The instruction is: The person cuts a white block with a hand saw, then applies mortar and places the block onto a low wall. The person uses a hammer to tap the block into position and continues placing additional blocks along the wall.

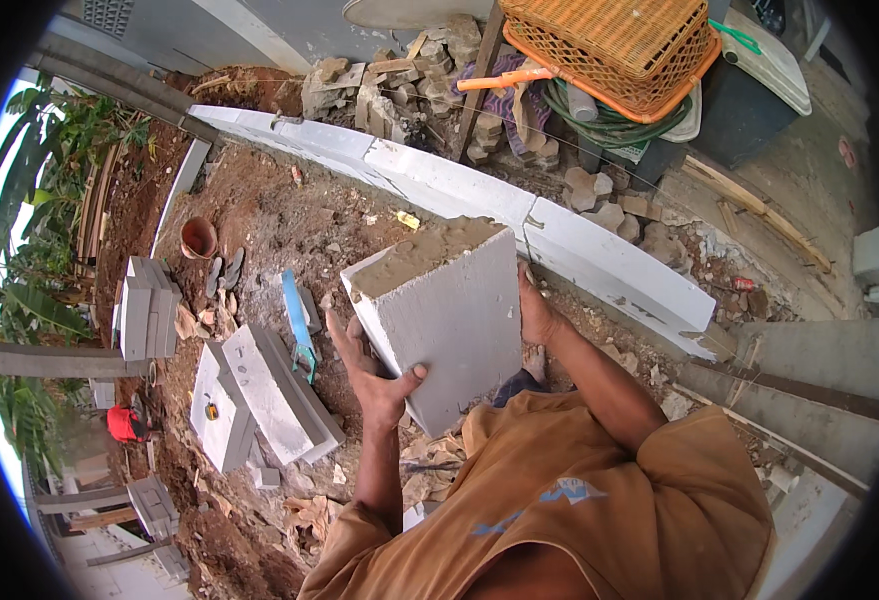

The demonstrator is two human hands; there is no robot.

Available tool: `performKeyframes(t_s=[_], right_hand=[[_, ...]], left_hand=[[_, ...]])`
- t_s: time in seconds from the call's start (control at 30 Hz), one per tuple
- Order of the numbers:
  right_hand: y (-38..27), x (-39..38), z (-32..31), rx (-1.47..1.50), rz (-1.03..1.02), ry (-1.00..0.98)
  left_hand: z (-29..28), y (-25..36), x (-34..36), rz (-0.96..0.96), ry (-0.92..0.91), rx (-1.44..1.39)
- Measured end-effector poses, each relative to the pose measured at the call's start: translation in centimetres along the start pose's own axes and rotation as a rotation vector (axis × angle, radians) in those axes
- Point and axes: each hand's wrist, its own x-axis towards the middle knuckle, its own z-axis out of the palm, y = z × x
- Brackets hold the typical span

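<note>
A white lightweight block (pixel 437 320) is held up in front of my chest, grey mortar spread along its upper face. My left hand (pixel 371 370) grips its left side, thumb on the front face and some fingers raised behind the edge. My right hand (pixel 534 310) holds the right side, partly hidden by the block. Behind the block runs a low wall (pixel 599 255) of white blocks. A blue handled hand tool (pixel 294 305) lies on the dirt to the left, beside stacked white blocks (pixel 269 390) and a small yellow-and-black tool (pixel 211 408).
A bucket (pixel 198 238) and sandals (pixel 224 275) sit on the soil. More block stacks (pixel 144 308) and a red bag (pixel 129 424) are at left. Beyond the wall lie rubble (pixel 409 85), a coiled hose (pixel 619 130) and a wicker basket (pixel 604 70). Concrete beams (pixel 789 400) border the right.
</note>
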Motion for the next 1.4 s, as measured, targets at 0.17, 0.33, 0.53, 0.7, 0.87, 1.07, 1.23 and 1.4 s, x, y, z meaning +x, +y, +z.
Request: performKeyframes(t_s=[0.17, 0.33, 0.53, 0.7, 0.87, 1.07, 1.23, 1.4], right_hand=[[-9.1, -5.8, 2.4, -0.574, -0.290, 0.187], [-11.9, -11.2, 2.1, -0.580, -0.235, 0.458], [-9.7, -16.6, 0.7, -0.285, -0.320, 0.666], [-7.3, -20.7, 0.2, -0.340, -0.482, 0.811], [-7.7, -23.3, 1.6, -0.589, -0.483, 0.993], [-7.6, -23.7, 6.2, -1.176, -0.306, 1.101], [-7.5, -23.6, 7.7, -1.535, -0.214, 1.102], [-8.8, -25.8, 6.0, -1.711, -0.145, 1.112]], left_hand=[[4.6, -0.9, 6.2, -0.026, -0.187, -0.360], [10.7, -4.0, 9.3, -0.248, -0.438, -0.533], [17.2, -7.3, 10.0, -0.520, -0.629, -0.549], [20.4, -10.1, 8.2, -0.556, -0.771, -0.666], [21.6, -13.3, 5.6, -0.533, -0.876, -0.811], [21.8, -19.2, 3.1, -0.997, -0.772, -1.151], [21.7, -23.2, -0.2, -1.164, -0.756, -0.962], [22.9, -26.6, -3.5, -0.971, -0.822, -0.351]])
